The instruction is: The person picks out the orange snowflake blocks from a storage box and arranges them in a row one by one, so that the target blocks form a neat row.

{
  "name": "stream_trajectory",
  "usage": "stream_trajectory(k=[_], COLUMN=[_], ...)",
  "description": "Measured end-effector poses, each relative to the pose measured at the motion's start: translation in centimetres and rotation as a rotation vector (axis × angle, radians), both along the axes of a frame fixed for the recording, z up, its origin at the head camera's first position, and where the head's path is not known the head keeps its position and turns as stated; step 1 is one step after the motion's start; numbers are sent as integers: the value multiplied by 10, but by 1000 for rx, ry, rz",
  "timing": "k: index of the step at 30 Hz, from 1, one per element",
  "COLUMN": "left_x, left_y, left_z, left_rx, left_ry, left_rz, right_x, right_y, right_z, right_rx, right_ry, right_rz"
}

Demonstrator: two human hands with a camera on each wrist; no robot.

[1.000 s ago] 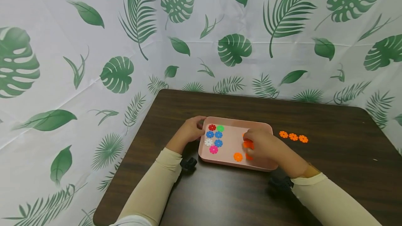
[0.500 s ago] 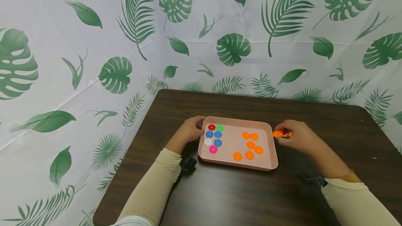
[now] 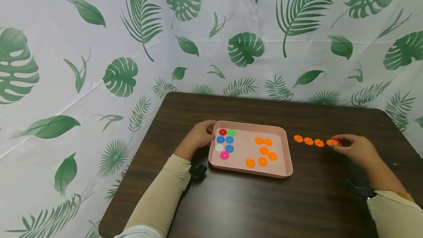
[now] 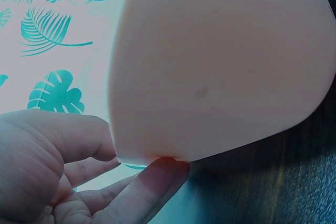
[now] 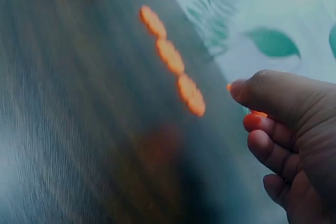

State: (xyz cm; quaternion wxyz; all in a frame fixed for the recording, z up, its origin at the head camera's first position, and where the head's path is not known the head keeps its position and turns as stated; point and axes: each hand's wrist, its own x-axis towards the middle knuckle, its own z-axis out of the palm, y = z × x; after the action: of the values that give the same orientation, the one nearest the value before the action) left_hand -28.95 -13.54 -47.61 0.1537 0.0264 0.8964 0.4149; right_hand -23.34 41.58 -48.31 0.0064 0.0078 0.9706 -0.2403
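Note:
My left hand (image 3: 199, 135) grips the left rim of a shallow pink tray (image 3: 242, 173); in the left wrist view its fingers (image 4: 157, 182) lie at the tray's edge. My right hand (image 3: 360, 151) pinches an orange notched plastic disc (image 3: 331, 142) between thumb and fingers, at the right end of a row of three like it on the table. In the right wrist view these row discs (image 5: 169, 56) lie left of the right hand (image 5: 283, 124), and the fingers mostly hide the pinched one. Several more orange discs (image 3: 264, 151) lie in the tray's right half.
At the tray's left end lie a red disc (image 3: 223, 132), a green disc (image 3: 231, 133), a white disc (image 3: 219, 147), a pink disc (image 3: 224, 155) and several blue ones (image 3: 229, 148). The dark wooden table (image 3: 231, 205) meets a leaf-patterned cloth (image 3: 205, 61) behind.
My right hand has moved right, out of the tray and over the row of discs to its right end, carrying an orange disc. The left hand has stayed on the tray.

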Motion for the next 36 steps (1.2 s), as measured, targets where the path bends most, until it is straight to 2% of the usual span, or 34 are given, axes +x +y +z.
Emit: stream_trajectory(k=[4, 10, 23, 29, 36], left_x=[0, 0, 1, 1, 0], left_y=[0, 0, -1, -1, 0], left_z=[0, -1, -1, 0, 0], left_rx=[-1, 8, 0, -8, -13], left_ry=[6, 2, 16, 14, 21], left_rz=[-3, -9, -6, -3, -5], right_x=[1, 0, -9, -12, -10], right_y=[7, 10, 10, 12, 2], right_z=[-8, -16, -11, -12, -7], right_rx=[4, 38, 82, 100, 107], right_ry=[-35, -30, -37, -40, 17], right_rz=[3, 7, 58, 52, 48])
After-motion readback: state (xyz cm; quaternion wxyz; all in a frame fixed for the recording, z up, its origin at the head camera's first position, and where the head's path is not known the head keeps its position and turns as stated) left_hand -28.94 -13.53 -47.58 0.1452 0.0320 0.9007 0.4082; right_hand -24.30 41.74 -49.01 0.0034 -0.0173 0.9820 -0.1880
